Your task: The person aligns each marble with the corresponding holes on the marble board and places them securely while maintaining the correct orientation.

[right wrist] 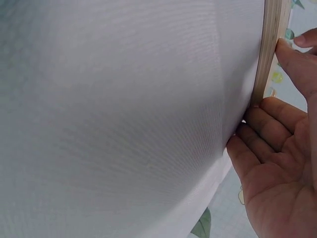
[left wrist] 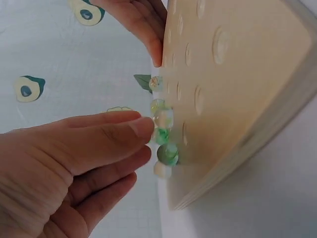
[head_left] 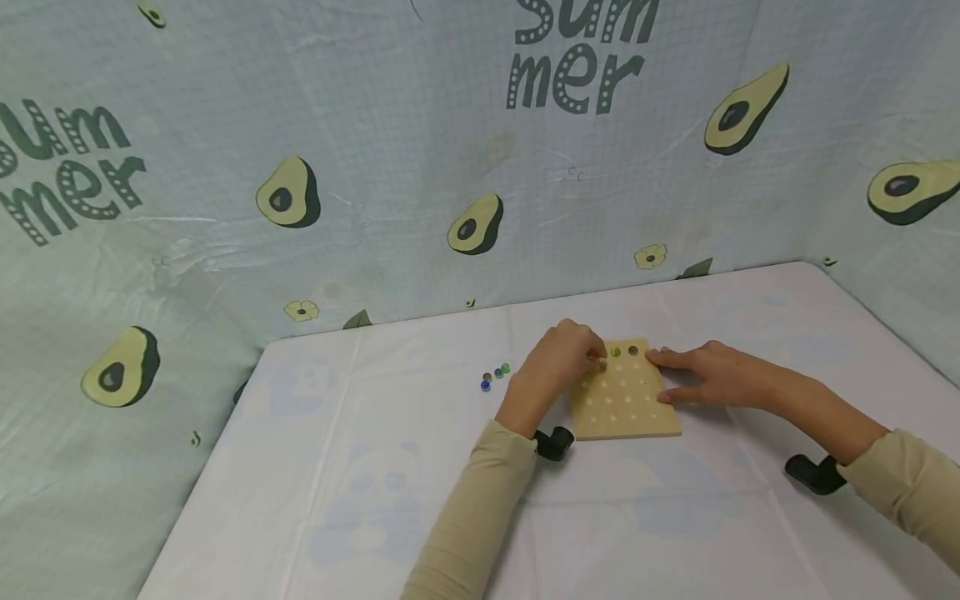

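Note:
A square wooden board (head_left: 619,417) with rows of round hollows lies on the table. Over its far left part, my left hand (head_left: 558,358) pinches a clear glass marble (left wrist: 164,119) between thumb and fingertips, close to the board's surface. Other marbles sit along the far side, among them a yellow-green marble (head_left: 616,352) and a dark marble (head_left: 633,350). A green marble (left wrist: 168,154) shows below the fingertips in the left wrist view. My right hand (head_left: 708,375) rests at the board's right edge, fingers extended, with fingertips and thumb touching the side.
Left of the board, several loose marbles lie grouped on the white cloth, including a blue marble (head_left: 485,386) and a green marble (head_left: 506,367). The table (head_left: 360,433) meets a curtain (head_left: 390,150) printed with avocados at its back and sides.

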`<state>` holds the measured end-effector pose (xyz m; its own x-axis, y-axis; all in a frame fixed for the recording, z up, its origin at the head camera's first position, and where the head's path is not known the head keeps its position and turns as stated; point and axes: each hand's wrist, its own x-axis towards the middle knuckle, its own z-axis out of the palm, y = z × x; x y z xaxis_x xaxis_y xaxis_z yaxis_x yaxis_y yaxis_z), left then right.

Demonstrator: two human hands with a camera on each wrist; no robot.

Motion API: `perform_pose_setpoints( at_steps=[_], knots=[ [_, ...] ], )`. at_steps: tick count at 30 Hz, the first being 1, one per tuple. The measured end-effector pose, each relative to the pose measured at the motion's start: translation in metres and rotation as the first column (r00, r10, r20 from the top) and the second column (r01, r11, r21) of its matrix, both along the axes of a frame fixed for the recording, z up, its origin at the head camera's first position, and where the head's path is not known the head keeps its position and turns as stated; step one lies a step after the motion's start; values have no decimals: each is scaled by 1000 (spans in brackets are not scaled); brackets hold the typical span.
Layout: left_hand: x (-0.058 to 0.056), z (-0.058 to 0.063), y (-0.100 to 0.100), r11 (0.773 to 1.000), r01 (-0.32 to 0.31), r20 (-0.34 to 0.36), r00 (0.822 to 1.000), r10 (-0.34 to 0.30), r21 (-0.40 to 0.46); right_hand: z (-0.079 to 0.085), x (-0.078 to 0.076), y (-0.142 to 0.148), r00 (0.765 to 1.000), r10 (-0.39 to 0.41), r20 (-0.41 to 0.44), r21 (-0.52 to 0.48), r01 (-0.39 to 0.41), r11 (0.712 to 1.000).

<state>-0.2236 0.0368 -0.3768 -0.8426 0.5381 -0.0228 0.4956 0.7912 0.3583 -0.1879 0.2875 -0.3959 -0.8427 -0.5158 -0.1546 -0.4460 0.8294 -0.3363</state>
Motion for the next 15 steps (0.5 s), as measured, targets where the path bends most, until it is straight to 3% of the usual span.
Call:
perform_pose_setpoints(
  at_steps=[4,10,15],
  knots=[
    [-4,5,-15,998,6,2,1000,-7,58,0,0,-1,1000,3,4,-6,-3,1000],
    [-10,12,-57,995,21,-79,997,-13,97,1,-1,0,1000,2,-16,2,-2,1000],
    [-13,10,-100,996,9,-47,999,-5,86,0,-1,0,1000,7,-17,-8,-7,1000]
  ],
)
